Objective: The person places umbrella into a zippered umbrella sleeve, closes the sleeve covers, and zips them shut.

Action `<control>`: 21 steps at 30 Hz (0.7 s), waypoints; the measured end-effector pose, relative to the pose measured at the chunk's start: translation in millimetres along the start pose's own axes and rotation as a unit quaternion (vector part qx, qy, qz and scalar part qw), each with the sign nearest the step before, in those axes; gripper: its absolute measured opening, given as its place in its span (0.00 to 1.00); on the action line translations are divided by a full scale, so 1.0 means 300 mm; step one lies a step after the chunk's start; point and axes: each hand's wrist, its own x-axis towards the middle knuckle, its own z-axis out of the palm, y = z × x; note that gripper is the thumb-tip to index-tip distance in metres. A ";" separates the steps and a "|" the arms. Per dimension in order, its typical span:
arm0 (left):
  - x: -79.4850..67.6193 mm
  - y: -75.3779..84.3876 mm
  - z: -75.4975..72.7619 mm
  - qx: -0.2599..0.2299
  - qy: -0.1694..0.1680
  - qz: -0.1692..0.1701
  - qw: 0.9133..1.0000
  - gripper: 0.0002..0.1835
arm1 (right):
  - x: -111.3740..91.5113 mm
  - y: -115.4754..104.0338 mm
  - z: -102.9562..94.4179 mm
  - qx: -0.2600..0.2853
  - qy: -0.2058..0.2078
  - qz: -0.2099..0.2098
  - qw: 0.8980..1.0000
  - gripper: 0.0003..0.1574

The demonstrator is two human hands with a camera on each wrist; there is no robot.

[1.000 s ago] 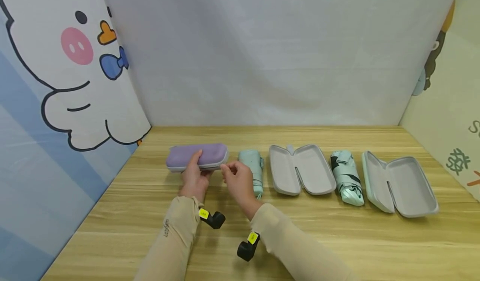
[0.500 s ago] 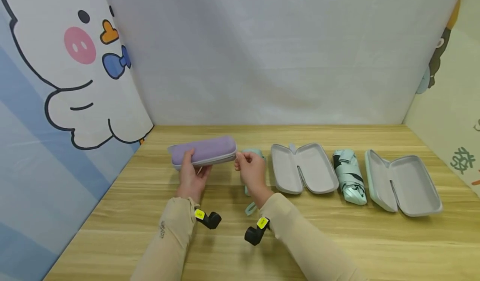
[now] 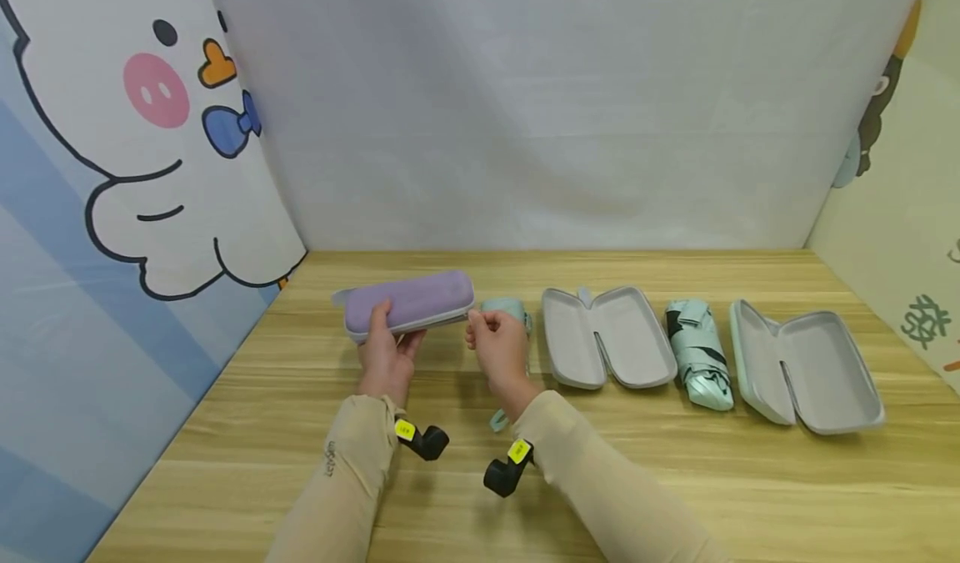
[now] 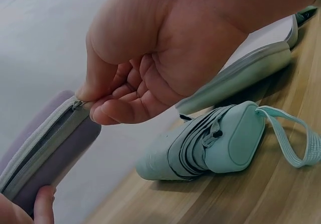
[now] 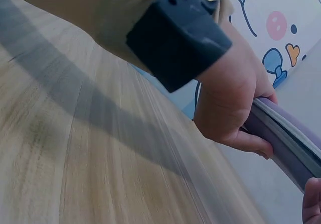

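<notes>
A purple zippered hard case [image 3: 412,299] is held up over the left part of the table, tilted a little. My left hand [image 3: 385,354] grips its near long side, thumb on top and fingers underneath. At the case's right end, my right hand [image 3: 498,344] pinches the small metal zipper pull [image 4: 77,104]. The zipper track [image 4: 40,138] shows as a dark line between pale bands along the side. Behind and below my right hand lies a mint folded umbrella [image 4: 195,148] with a wrist loop, partly hidden in the head view.
Right of my hands lies an opened grey-lined case [image 3: 607,338]. Beyond it are a mint-and-black folded umbrella [image 3: 699,354] and a second opened case [image 3: 810,371]. All rest on the wooden table [image 3: 675,480]; a pale cloth wall [image 3: 540,129] stands behind.
Both hands have lifted the purple case and shifted it slightly right, its right end rising. Over the last half second it has barely moved. The right hand keeps its pinch at the right end.
</notes>
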 end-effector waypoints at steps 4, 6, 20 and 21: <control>-0.001 -0.005 0.006 -0.009 0.000 -0.001 1.000 0.32 | 0.000 0.004 0.000 0.003 0.002 -0.010 1.000 0.13; -0.002 -0.008 0.008 -0.014 0.000 -0.003 1.000 0.32 | -0.002 0.003 0.001 0.005 0.002 -0.011 1.000 0.13; -0.005 -0.015 0.008 -0.019 -0.020 -0.019 0.999 0.32 | -0.006 0.000 0.006 0.012 -0.007 -0.004 1.000 0.11; -0.005 -0.011 0.005 -0.018 -0.028 -0.027 0.999 0.33 | -0.002 -0.001 0.006 0.019 -0.008 0.001 1.000 0.11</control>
